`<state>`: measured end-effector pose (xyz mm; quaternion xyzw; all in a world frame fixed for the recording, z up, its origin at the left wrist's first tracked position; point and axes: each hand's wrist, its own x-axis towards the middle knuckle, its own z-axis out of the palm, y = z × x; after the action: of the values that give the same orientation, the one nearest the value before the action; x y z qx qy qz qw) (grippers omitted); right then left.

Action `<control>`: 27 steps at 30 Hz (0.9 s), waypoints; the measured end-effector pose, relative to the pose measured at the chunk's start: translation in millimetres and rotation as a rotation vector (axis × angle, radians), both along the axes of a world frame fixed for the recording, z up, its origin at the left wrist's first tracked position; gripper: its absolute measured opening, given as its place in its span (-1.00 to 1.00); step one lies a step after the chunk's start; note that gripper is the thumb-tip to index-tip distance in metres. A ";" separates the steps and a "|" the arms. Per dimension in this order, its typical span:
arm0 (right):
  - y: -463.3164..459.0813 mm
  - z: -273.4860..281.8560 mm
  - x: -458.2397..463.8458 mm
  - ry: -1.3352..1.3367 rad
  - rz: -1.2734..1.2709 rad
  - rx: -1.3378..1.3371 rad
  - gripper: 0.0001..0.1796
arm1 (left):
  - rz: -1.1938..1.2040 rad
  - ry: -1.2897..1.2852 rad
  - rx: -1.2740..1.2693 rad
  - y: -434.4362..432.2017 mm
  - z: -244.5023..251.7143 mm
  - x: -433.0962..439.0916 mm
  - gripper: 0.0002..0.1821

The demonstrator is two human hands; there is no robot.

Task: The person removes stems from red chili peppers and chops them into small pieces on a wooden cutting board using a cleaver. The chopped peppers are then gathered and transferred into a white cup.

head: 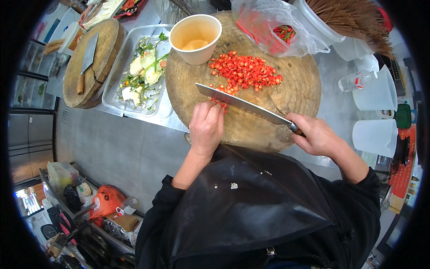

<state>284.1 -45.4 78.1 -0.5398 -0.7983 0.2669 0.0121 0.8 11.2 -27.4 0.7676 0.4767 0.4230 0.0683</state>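
Observation:
My right hand grips the handle of a cleaver, whose blade slants over a round wooden chopping block. Beside the blade's far end, my left hand presses red chili peppers to the wood with bent fingers. Beyond the blade lies a heap of sliced red chilies. A paper tub stands at the block's upper left edge. At the upper right, a clear plastic bag holds whole red chilies.
Left of the block, a clear tray holds vegetable scraps. A second block bears another cleaver. A plastic bottle and translucent jugs stand at right, below a bundle of brown bristles. Part of another person's hand shows at upper left.

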 end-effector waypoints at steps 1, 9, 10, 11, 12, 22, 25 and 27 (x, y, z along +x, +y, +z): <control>-0.8 -0.2 1.6 0.016 -0.006 0.005 -0.49 | 0.001 0.010 -0.006 0.6 0.1 0.4 -0.84; -3.6 1.7 6.2 -0.014 -0.035 0.076 -0.49 | -0.051 0.035 -0.003 13.5 -2.7 11.2 -0.85; -4.8 0.8 5.1 -0.003 -0.053 0.069 -0.48 | -0.049 0.040 -0.012 15.0 -3.0 11.8 -0.85; -5.9 0.3 4.4 -0.018 -0.046 0.064 -0.48 | -0.058 0.039 -0.017 15.4 -2.8 11.6 -0.83; -7.0 -0.1 4.0 -0.035 -0.045 0.053 -0.48 | -0.063 0.037 -0.027 16.2 -2.3 11.0 -0.82; -13.7 3.5 -2.1 -0.045 -0.071 0.070 -0.47 | -0.149 0.016 -0.114 7.6 8.0 -3.7 -0.61; -15.3 7.7 -5.0 -0.029 -0.029 0.089 -0.46 | -0.095 0.040 -0.062 8.0 6.1 -2.4 -0.62; -16.2 11.0 -8.0 -0.039 -0.015 0.098 -0.47 | -0.076 0.045 -0.035 7.1 4.3 -1.8 -0.65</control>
<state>276.1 -61.6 89.1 -0.5498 -0.8063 0.2168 0.0249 -1.0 18.3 -23.0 0.7932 0.4559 0.3942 0.0872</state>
